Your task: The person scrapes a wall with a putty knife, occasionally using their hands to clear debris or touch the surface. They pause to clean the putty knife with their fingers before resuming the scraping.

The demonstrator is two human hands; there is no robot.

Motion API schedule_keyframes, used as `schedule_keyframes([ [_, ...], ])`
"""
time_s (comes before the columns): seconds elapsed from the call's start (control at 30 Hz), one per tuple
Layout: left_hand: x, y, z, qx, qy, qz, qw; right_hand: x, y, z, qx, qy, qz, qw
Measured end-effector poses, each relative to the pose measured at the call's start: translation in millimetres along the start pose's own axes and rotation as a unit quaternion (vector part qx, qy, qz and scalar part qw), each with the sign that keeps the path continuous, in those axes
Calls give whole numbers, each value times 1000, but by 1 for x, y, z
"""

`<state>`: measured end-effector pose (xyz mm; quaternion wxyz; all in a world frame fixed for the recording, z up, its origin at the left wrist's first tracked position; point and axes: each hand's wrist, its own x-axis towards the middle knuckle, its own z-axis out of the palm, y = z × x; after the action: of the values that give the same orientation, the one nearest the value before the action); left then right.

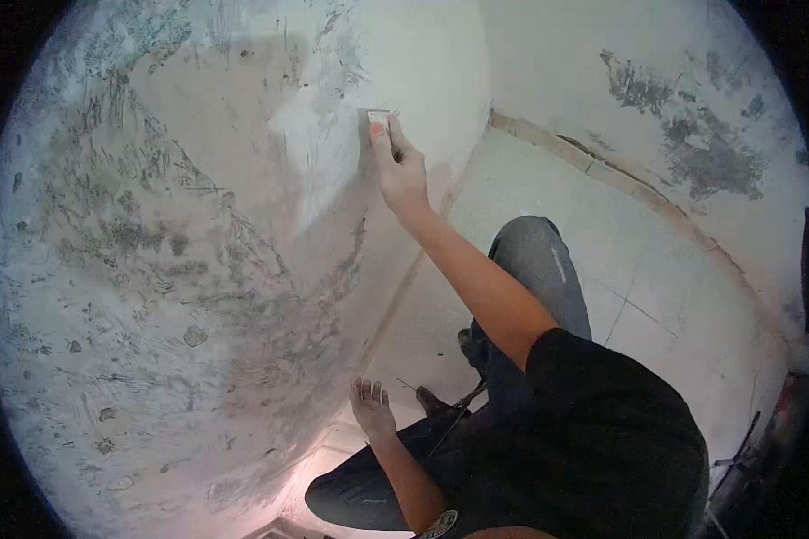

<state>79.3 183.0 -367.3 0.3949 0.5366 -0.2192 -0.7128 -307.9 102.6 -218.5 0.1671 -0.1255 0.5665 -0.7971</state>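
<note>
My right hand reaches out to the wall. Its thumb and fingers are closed on a small flat scraper, whose pale blade edge is against or very near the wall surface; the grip hides most of the tool. An orange spot shows by the thumb. Around the tool the wall has a smooth whitish coat, with grey, rough, stained patches to the left. Lower down, my left hand is held near the foot of the wall and above my bent leg. Its fingers are loosely bent and apart, with nothing in them.
A second wall with dark patches meets this one at a corner. Brownish skirting runs along its foot. Pale floor tiles lie below. My bent knees are close to the wall. Dark objects stand at the lower right edge.
</note>
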Motion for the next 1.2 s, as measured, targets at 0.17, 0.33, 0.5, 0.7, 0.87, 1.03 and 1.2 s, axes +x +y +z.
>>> schedule_keyframes([
  [0.17, -8, 3, 3, 11, -21, 2, 1000, -1, 6, -3, -44, 14, 5, 999],
  [0.33, -9, -1, 4, 22, 23, -18, 999, 11, 24, -3, -59, 43, -32, 997],
  [0.5, -2, -6, -1, 17, 15, -8, 1000, 13, -2, -2, -36, 25, 12, 999],
  [0.7, -3, -4, 3, 35, 8, -1, 999, 18, 6, 4, -37, 52, -43, 997],
  [0.87, -2, -2, -2, 33, -7, 4, 999, 13, 0, -1, -24, 33, -8, 999],
  [1.03, -6, -5, -5, 23, -18, -10, 1000, 14, 2, -7, -51, 15, 28, 998],
  [1.2, -1, -8, 3, 34, 21, -16, 999, 14, 5, -1, -40, 50, 3, 998],
])
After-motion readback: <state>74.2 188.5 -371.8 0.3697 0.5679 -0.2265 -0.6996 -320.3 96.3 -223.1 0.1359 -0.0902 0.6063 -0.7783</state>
